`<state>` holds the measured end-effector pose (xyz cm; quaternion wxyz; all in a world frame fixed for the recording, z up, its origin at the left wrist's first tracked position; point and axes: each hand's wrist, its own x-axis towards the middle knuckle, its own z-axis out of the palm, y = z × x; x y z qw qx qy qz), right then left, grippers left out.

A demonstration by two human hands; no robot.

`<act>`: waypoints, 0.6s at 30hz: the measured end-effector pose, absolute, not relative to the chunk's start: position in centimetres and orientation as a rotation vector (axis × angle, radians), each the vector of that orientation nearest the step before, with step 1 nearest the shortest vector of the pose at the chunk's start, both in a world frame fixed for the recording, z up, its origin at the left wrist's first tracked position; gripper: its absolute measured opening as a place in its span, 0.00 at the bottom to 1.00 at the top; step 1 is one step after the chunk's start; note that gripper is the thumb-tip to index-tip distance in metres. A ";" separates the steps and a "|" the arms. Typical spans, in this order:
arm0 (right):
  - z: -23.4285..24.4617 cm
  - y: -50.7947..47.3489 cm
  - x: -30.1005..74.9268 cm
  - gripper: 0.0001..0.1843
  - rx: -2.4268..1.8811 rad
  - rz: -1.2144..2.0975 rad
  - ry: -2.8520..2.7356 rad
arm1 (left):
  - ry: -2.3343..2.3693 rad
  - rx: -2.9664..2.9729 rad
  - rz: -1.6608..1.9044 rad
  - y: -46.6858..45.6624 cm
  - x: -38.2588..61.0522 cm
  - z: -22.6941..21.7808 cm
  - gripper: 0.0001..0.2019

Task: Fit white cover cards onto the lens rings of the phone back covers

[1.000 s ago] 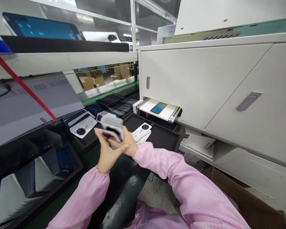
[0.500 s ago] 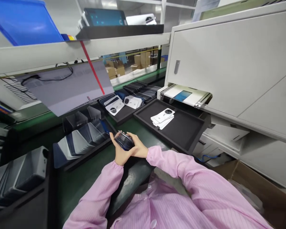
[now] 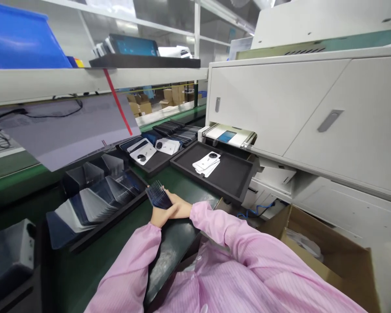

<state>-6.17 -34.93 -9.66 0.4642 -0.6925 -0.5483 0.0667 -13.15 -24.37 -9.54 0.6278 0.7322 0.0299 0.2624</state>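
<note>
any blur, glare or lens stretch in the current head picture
Head view: print on the flat grey panel is too soft to read; head view: pale sheen on the dark curved worktop edge; head view: pink striped cloth sleeves look stretched toward the bottom, likely by a wide lens; head view: the dark fanned stack of thin sheets is fairly clear.

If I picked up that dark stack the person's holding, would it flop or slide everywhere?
The dark stack might slide apart, because its many thin pieces are fanned out. Each piece is probably stiff, not floppy, since the edges look straight. Two hands would likely help: the left hand and right hand both hold it.
</note>
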 end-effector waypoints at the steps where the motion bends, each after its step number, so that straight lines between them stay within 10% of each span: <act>1: -9.7 -35.1 -6.0 0.59 -1.777 0.173 -1.368 | 0.078 1.678 0.574 -24.6 -13.2 -9.8 0.44; 7: -2.8 -41.6 3.6 0.39 -2.421 -0.018 -1.395 | 0.124 1.643 0.527 -24.3 -13.0 -10.4 0.29; 11: 2.4 -48.9 13.6 0.43 -2.696 -0.353 -0.890 | 0.129 1.319 0.287 -24.0 -13.1 -10.8 0.22; 18: 0.8 -54.5 19.8 0.26 -2.821 -0.493 -0.680 | 0.177 1.047 0.126 -23.9 -13.0 -10.9 0.19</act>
